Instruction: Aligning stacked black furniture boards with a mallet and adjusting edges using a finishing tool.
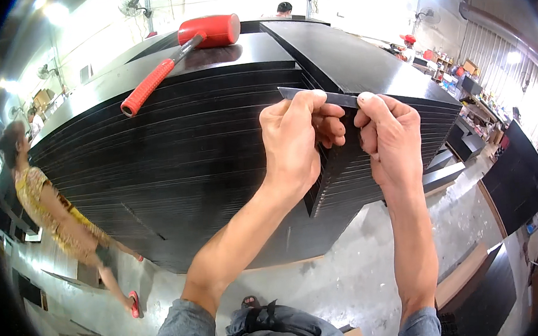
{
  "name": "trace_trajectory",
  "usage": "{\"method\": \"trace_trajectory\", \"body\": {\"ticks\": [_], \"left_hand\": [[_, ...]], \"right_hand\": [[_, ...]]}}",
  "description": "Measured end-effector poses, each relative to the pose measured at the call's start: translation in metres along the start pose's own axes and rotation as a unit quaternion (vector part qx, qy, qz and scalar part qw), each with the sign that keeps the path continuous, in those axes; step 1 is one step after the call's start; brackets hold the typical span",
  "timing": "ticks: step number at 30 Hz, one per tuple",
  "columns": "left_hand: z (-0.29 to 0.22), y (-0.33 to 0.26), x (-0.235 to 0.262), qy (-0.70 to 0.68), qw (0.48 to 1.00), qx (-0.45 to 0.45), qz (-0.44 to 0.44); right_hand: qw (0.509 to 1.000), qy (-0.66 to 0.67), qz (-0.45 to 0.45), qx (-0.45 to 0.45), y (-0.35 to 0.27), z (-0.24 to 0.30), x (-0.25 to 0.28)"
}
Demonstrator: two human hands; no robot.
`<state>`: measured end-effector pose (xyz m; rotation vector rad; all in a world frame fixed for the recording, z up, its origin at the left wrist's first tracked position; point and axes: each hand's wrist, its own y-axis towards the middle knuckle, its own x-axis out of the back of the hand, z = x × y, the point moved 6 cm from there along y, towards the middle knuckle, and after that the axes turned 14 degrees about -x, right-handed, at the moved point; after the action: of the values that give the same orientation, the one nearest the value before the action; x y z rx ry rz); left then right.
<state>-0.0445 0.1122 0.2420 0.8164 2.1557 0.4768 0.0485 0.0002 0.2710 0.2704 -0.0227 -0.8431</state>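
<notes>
Between my two hands is a thin, flat, dark strip [341, 99] with a slanted, pointed left end. My left hand [290, 136] pinches it near that point, thumb on top and the other fingers curled below. The right end is pinched by my right hand [396, 131], its fingers bent inward. Both hands are at the front edge of tall stacks of black panels [173, 137]. On top of the left stack rests a red mallet [217, 31], its red grip jutting over the front edge.
A second panel stack [360, 49] stands close on the right, with a narrow gap between. A person in yellow patterned clothes [53, 208] is at the left. More dark panels [519, 178] lean at the right, and shelves with goods [476, 100] stand behind.
</notes>
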Motion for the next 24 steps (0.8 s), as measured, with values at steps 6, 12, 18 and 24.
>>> {"method": "trace_trajectory", "body": {"ticks": [6,12,18,24], "left_hand": [[0.003,-0.006,0.009,0.008,1.0,0.014,-0.008],[-0.003,0.001,-0.001,0.005,1.0,-0.009,-0.002],[0.037,-0.034,0.033,-0.005,0.998,0.048,-0.049],[0.078,-0.086,0.083,0.111,0.991,0.07,-0.036]], "right_hand": [[1.0,0.0,-0.003,-0.011,-0.003,-0.005,-0.003],[1.0,0.006,-0.002,-0.011,-0.001,0.002,0.0],[0.996,0.003,-0.016,-0.083,-0.015,-0.06,0.004],[0.984,0.028,-0.03,-0.172,-0.051,-0.147,0.009]]}}
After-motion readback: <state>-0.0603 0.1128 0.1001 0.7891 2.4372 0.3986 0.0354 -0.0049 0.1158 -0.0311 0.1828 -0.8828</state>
